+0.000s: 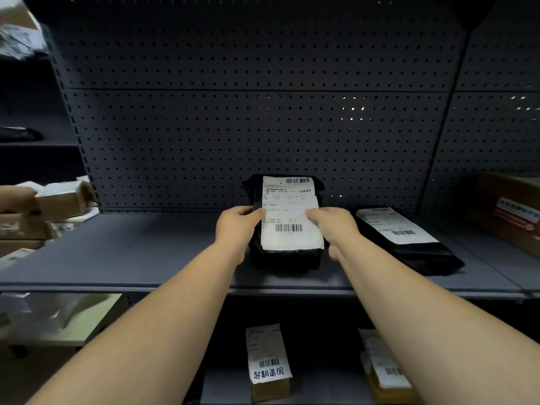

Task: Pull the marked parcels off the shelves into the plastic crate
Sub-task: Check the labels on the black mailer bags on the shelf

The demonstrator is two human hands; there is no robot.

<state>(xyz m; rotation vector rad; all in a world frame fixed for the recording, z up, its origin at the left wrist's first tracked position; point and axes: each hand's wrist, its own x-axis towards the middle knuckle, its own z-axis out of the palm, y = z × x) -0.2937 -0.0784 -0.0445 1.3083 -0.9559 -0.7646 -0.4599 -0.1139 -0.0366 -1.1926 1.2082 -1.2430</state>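
Apparently mid-task: left hand [238, 226] and right hand [333, 226] grip black parcel [287, 229] tilted up on shelf [146, 252], fingers curled round its edges; crate unseen, hand-marked box [268, 363] below untouched.

Pegboard back panel [204, 135]: dark grey, perforated, standing behind the upper shelf; a few holes at upper right are letting light through.
Upright post [74, 133]: slotted, running down the left edge of the panel.
Neighbouring bay at left [32, 159]: lying in shadow, its contents too dark to tell.
Pale flat board [87, 314]: sitting at lower left below the upper shelf, blurred.
Blurred pale object [17, 39]: showing at the top left corner, too smeared to identify.
Dark divider [450, 141]: slanting down between this bay and the right one.
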